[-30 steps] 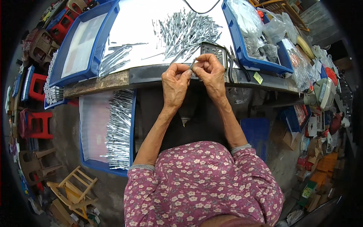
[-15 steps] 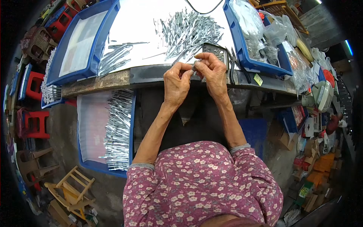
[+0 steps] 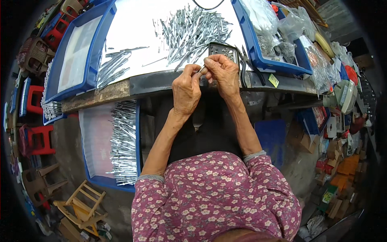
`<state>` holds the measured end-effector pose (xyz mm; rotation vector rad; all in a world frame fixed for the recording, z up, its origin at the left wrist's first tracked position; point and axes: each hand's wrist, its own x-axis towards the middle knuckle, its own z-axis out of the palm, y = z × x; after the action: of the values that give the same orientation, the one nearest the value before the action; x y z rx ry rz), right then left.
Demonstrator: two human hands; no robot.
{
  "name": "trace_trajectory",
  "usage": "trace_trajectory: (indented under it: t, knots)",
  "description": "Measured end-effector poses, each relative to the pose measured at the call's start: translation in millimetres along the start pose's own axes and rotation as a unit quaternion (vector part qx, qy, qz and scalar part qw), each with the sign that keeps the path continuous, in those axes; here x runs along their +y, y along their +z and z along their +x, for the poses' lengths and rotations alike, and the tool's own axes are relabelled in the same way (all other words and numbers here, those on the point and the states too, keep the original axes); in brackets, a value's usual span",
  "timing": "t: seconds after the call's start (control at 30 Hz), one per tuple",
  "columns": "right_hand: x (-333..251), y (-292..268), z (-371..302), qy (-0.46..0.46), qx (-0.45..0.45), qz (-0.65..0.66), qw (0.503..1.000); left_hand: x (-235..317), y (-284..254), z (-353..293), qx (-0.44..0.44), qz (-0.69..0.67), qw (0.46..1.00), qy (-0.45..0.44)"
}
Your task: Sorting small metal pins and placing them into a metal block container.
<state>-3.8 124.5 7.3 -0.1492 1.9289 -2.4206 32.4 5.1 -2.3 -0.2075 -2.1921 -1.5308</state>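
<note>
Over the near edge of the workbench, my left hand (image 3: 186, 89) and my right hand (image 3: 224, 77) meet with fingertips pinched together. Between them is a small, thin metal piece (image 3: 202, 69); the fingers cover most of it, so its exact kind does not show. Just beyond lies a large heap of slim silvery metal rods (image 3: 194, 31) on white sheeting. A smaller group of rods (image 3: 114, 66) is to the left. Behind my right hand sits a dark tray of small parts (image 3: 223, 49), and black-handled pliers (image 3: 243, 69) lie beside it.
Blue bins stand on the bench: a lined one (image 3: 82, 50) at left and one with plastic bags (image 3: 278, 64) at right. Below the bench edge (image 3: 161, 82) is a blue crate (image 3: 94, 141) with many rods. A wooden folding stool (image 3: 82, 207) and red stools (image 3: 40, 139) are at left.
The bench and its contents have shifted slightly left in view as the head turned. Both hands still pinch together; the right fingers have moved a little, and the thin metal piece now shows between them.
</note>
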Motion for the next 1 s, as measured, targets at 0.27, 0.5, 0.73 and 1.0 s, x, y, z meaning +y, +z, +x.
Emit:
trace_trajectory:
  t: [0.27,0.5,0.73,1.0]
  knots:
    - [-1.4,-22.4,2.9,-0.023,0.024,-0.023,0.999,-6.5,8.6,3.9,-0.025,-0.043,0.998,-0.04]
    - [-6.1,-63.7,10.5,-0.101,0.135,-0.184,0.969,-12.2,9.6,3.1,-0.017,-0.062,0.997,-0.049]
    - [2.5,-76.7,38.2,-0.186,0.108,-0.475,0.853,-5.6,7.6,3.8,-0.023,-0.08,0.992,-0.095]
    - [4.7,-73.6,50.7,-0.206,0.053,-0.584,0.783,-11.7,5.5,4.3,-0.039,-0.118,0.988,-0.091]
